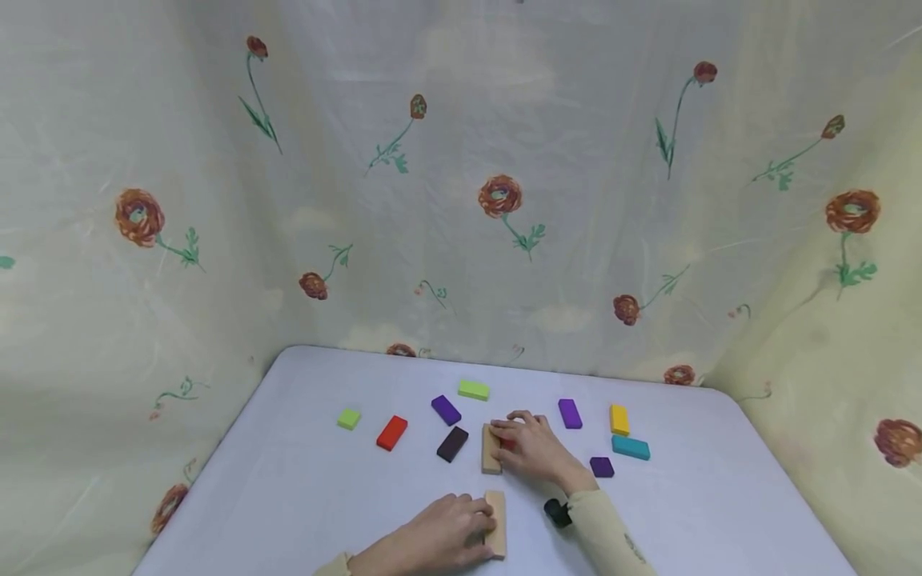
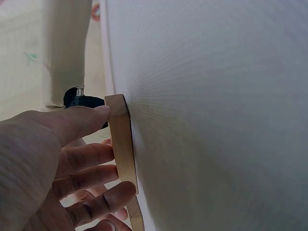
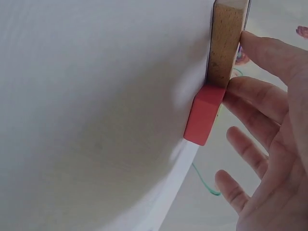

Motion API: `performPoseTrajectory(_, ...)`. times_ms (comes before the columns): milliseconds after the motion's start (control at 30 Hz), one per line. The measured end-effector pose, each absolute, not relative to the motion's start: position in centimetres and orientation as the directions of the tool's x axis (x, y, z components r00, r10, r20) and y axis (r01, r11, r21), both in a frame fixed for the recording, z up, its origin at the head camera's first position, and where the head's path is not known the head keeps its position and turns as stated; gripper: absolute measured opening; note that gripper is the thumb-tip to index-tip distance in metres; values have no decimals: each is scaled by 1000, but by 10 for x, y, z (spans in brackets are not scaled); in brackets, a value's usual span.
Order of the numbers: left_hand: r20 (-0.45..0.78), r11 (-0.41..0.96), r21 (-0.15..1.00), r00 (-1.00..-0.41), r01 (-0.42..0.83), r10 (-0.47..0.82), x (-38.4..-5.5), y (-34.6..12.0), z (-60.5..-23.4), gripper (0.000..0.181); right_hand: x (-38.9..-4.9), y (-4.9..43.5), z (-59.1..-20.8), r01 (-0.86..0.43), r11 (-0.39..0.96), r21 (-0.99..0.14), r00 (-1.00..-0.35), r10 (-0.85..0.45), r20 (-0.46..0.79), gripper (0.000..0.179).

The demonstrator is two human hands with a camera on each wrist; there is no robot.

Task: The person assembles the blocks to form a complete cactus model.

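Close to the front of the table, my left hand [image 1: 446, 532] holds a plain wooden block [image 1: 497, 524], its thumb near one end and its fingers along the side. The left wrist view shows that block [image 2: 122, 144] with the thumb at its upper end. Farther out, my right hand [image 1: 536, 448] grips a second plain wooden block [image 1: 491, 460] by its long side. The two wooden blocks lie nearly in line. In the right wrist view a red block [image 3: 204, 115] sits right at the end of the wooden block [image 3: 224, 45]; the right hand mostly hides it in the head view.
Left of the right hand lie black [image 1: 452, 444], purple [image 1: 446, 410], red [image 1: 392, 433] and light green [image 1: 349, 418] blocks, with another green block [image 1: 473, 390] behind. Purple [image 1: 570, 414], yellow [image 1: 619, 419], teal [image 1: 630, 447] and dark purple [image 1: 602, 467] blocks lie right. Flowered curtains surround the table.
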State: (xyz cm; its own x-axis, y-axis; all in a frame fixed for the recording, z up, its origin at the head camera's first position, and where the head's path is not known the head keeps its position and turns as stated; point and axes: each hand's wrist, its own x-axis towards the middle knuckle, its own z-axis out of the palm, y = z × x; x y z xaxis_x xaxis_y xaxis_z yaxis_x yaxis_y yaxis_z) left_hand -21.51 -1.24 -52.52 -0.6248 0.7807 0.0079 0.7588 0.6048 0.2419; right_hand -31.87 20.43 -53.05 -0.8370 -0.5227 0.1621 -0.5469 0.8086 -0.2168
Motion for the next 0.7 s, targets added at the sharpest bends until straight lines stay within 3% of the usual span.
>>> performPoseTrajectory(700, -3, 620, 247, -639, 745, 769, -215, -13, -526, 37, -306, 204, -524, -558, 791, -250, -830, -540, 143, 46)
